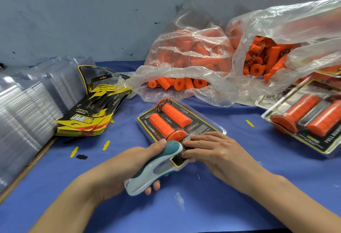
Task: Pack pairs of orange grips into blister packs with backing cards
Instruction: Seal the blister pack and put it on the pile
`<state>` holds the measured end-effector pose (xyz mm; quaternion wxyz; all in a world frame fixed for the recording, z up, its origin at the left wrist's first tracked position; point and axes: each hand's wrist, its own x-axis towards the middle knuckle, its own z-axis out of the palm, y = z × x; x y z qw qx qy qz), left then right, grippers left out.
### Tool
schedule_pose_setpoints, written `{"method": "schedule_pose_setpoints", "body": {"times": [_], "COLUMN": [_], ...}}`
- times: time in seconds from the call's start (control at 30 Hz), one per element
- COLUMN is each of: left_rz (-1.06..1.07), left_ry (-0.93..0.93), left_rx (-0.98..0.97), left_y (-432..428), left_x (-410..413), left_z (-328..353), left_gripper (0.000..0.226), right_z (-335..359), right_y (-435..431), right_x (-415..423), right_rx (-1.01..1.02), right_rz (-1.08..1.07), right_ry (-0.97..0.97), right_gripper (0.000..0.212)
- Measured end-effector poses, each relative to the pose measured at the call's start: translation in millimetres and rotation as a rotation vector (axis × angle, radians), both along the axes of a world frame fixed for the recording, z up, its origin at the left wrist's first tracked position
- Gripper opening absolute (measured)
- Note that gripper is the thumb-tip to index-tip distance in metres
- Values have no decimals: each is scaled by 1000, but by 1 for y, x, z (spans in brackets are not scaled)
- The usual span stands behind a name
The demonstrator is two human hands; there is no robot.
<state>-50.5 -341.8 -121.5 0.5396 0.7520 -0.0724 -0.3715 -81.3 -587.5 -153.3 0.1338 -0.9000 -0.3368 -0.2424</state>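
Blister pack holds 2 orange grips.

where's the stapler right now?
Head view, low centre: the stapler is gripped in the left hand, its nose at the near edge of the blister pack, which the right hand presses flat.

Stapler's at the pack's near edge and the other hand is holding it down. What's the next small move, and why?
Probably squeeze the stapler with the left hand. Its mouth appears to sit over the near edge of the blister pack, both orange grips are seated, and the right hand presses the pack flat.
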Motion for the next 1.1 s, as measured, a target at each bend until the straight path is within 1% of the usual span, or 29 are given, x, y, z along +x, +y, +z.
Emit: {"method": "schedule_pose_setpoints", "body": {"times": [0.07, 0.17, 0.23, 0.37, 0.5, 0.57, 0.6, 0.63, 0.7, 0.73, 0.8, 0.87, 0.93, 1.1], "left_rz": [7, -6, -8, -9, -13, -10, -10, -11, -22, -27, -29, -25, -15, -17], "left_ry": [4, 32, 57, 108, 83, 70, 67, 65, 56, 51, 48, 47, 44, 33], "left_rx": [-34, -53, -61, -96, -72, -51, -44, -40, -35, -33, -31, -32, -30, -4], "left_y": [-2, -6, -8, -9, -11, -11, -12, -12, -13, -14, -14, -14, -14, -16], "left_x": [3, 4, 4, 5, 6, 6, 7, 7, 8, 8, 9, 9, 9, 11], "left_z": [-2, -4, -5, -6, -6, -7, -6, -6, -6, -6, -6, -7, -9, -12], "left_gripper": [72, 73, 72, 61, 59, 63, 63, 63, 62, 63, 63, 61, 59, 64], "right_z": [-1, -3, -4, -8, -9, -6, -5, -3, -3, -4, -4, -4, -7, -12], "right_y": [0, -1, 0, 0, 1, 1, 1, 2, 5, 7, 11, 13, 12, 12], "right_x": [0, 1, 1, 0, 1, 1, 1, 1, 3, 4, 5, 5, 7, 8], "right_rx": [1, -21, -12, 10, 1, 26, 36, 16, -100, -149, -182, -186, -179, -133], "right_rz": [8, 9, 10, -10, -20, -19, -19, -31, -67, -80, -91, -76, -52, -5], "right_ry": [9, 0, -4, -13, -26, -8, 2, 1, -44, -95, -181, -222, -232, -196], "right_gripper": [48, 35, 32, 24, 24, 18, 18, 28, 49, 52, 49, 45, 43, 44]}}
